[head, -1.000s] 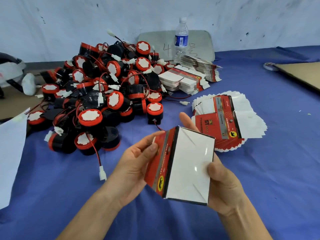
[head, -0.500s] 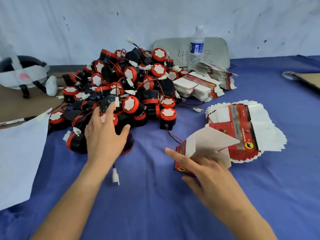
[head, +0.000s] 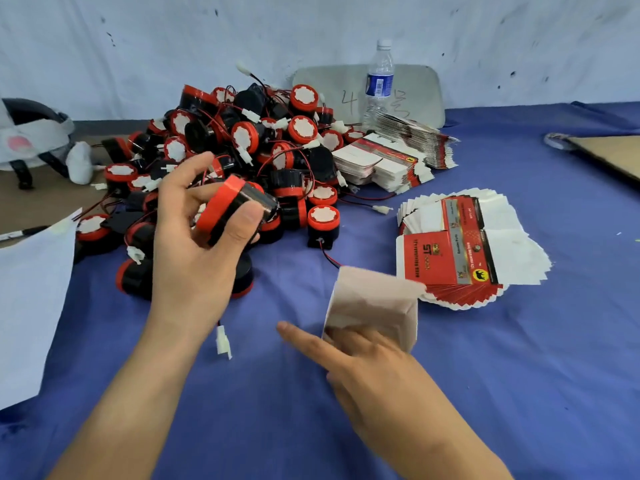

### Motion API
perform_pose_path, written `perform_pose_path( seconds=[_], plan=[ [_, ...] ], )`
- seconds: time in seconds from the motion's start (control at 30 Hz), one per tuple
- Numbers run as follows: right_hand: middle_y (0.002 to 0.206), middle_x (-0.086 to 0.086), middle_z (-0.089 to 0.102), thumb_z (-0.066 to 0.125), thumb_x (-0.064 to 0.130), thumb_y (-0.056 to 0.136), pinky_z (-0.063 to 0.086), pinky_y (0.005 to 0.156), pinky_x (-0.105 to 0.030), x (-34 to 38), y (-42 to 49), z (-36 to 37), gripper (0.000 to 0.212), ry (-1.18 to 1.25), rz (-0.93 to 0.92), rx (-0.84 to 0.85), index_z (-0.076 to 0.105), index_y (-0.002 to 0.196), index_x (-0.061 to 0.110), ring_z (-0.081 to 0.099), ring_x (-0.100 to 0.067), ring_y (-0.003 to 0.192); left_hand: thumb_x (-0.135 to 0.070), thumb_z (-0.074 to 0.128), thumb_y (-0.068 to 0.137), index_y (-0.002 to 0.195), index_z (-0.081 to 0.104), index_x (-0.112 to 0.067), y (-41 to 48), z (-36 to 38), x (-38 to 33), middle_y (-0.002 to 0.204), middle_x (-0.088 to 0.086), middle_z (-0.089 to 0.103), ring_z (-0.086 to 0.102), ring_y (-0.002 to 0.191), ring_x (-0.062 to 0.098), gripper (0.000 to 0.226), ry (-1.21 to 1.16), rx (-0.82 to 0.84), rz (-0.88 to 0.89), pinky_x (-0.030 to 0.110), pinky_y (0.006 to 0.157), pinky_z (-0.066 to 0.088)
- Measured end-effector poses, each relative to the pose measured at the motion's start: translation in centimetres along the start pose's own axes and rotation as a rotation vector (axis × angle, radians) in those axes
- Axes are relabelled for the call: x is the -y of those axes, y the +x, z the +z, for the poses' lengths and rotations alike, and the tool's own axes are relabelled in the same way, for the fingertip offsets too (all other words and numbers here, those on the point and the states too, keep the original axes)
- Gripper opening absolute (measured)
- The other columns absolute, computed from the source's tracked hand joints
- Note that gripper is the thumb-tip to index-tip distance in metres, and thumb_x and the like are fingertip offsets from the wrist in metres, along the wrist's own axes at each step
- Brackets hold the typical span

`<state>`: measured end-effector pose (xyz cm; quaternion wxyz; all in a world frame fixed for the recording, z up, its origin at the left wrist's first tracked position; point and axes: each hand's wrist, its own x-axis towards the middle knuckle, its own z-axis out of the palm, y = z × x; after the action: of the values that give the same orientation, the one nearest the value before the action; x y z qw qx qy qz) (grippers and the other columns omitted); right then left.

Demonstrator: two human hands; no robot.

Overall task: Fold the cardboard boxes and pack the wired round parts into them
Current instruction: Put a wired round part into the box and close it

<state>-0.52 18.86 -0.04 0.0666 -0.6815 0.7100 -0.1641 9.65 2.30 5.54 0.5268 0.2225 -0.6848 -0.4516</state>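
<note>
- Left hand is curling its fingers round one round part.
- Right hand is gripping one open box, forefinger sticking out straight.
- Three flat-box stacks and one bottle are sitting behind.

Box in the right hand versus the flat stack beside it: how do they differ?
The box is opened up, its white inside showing; the flat stack lies fanned, red print up. The right hand holds the box; the stack rests free on the cloth. Both show white card.

"ST" on flat box, "4" on board
</note>
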Motion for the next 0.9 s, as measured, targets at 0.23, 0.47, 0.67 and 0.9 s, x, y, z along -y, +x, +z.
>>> perform_pose_path(
  seconds=[0.23, 0.47, 0.67, 0.9],
  plan=[
    [0.102, 0.014, 0.065, 0.064, 0.036, 0.081, 0.05, 0.073, -0.014, 0.6, -0.3, -2.6, 0.033, 0.605, 0.07, -0.771, 0.059, 0.112, 0.03, 0.065, -0.008, 0.087, -0.066, 0.056, 0.083, 0.105, 0.061, -0.018, -2.0, 2.6, -3.0, 0.089, -0.001, 0.072, 0.072, 0.082, 0.021, 0.053, -0.371, 0.13, -0.22, 0.034, 0.056, 0.057],
    [0.11, 0.019, 0.062, 0.08, 0.028, 0.065, 0.053, 0.078, -0.022, 0.3, -0.1, -4.0, 0.065, 0.699, 0.112, -0.723, 0.05, 0.121, 0.042, 0.066, -0.012, 0.092, -0.077, 0.045, 0.079, 0.122, 0.056, -0.054, -5.0, 3.9, -2.3, 0.12, -0.018, 0.066, 0.062, 0.115, 0.009, 0.05, -0.305, 0.547, -0.228, 0.029, 0.09, 0.052],
    [0.097, -0.008, 0.07, 0.067, 0.016, 0.058, 0.057, 0.08, -0.043, -0.8, -1.2, -4.5, 0.049, 1.429, 0.067, -0.799, 0.061, 0.106, 0.023, 0.068, -0.027, 0.09, -0.049, 0.05, 0.091, 0.139, 0.043, -0.045, -5.2, 3.0, -2.2, 0.108, -0.026, 0.065, 0.055, 0.108, -0.004, 0.049, 0.281, 0.615, 0.16, 0.015, 0.09, 0.037],
    [0.099, -0.005, 0.073, 0.066, 0.01, 0.062, 0.054, 0.089, -0.05, -2.3, -1.4, -4.3, 0.05, 1.418, 0.106, -0.83, 0.057, 0.111, 0.018, 0.068, -0.033, 0.101, -0.026, 0.051, 0.093, 0.105, 0.069, -0.019, -4.1, 3.2, -0.7, 0.081, -0.014, 0.056, 0.055, 0.071, 0.011, 0.023, 0.406, 0.37, 0.381, 0.023, 0.07, 0.043]
  ],
)
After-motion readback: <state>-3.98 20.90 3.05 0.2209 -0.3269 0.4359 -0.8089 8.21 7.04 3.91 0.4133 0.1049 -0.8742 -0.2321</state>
